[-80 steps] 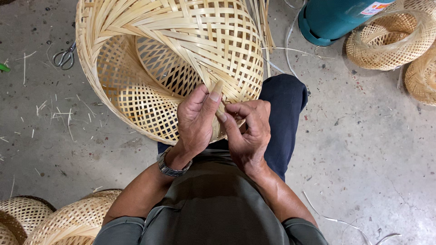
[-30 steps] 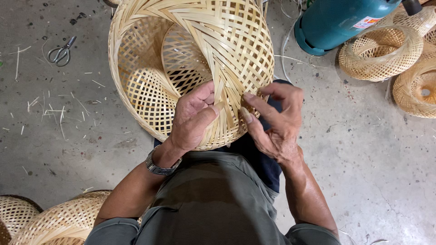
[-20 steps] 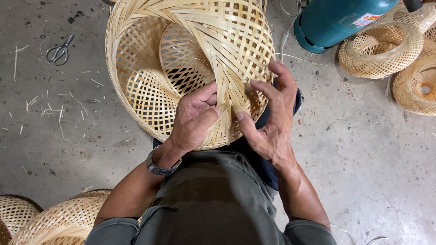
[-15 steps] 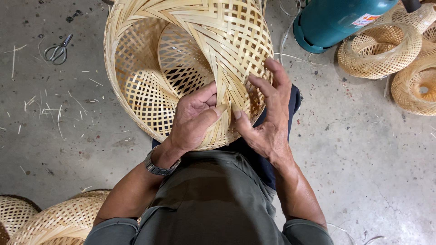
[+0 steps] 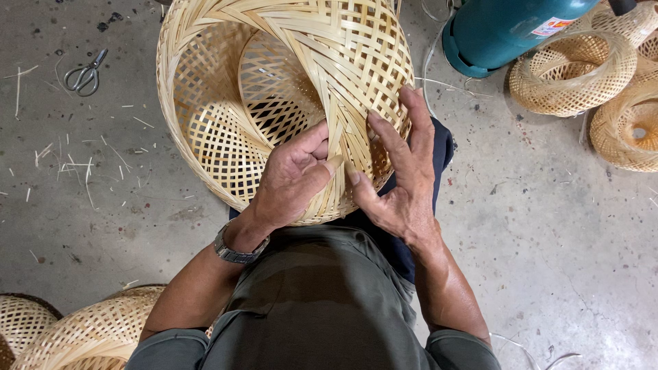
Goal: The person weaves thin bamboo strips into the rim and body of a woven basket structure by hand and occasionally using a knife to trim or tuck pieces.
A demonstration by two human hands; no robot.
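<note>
My left hand [image 5: 291, 179] curls over the near rim of the woven bamboo basket [image 5: 274, 103], which fills the upper centre of the frame above my lap, thumb and fingers pinching a flat strip. My right hand [image 5: 397, 178] lies spread wide on the outer weave, gripping nothing. Bare concrete floor [image 5: 562, 240] opens at right; scissors [image 5: 83, 72] lie upper left, a teal cylinder [image 5: 507, 31] upper right.

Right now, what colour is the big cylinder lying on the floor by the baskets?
Teal, the cylinder, seen in the head view.
</note>
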